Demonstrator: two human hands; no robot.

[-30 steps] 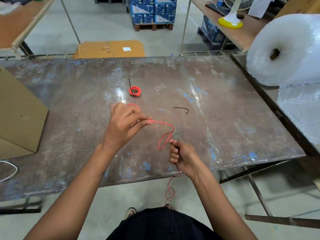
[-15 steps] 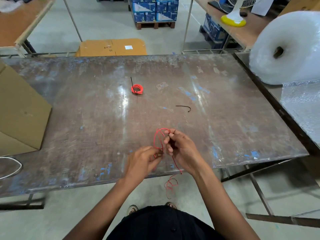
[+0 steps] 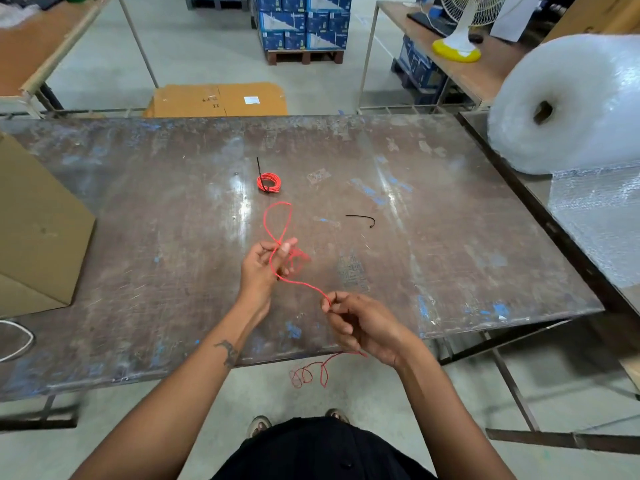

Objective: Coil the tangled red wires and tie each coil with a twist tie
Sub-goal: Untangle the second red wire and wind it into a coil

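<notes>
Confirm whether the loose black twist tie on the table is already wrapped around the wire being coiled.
No: the loose black twist tie lies alone on the table, apart from the red wire.

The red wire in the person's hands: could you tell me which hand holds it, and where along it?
Both hold the red wire: the left hand grips the looped part, the right hand pinches the strand nearer the dangling tail.
</notes>
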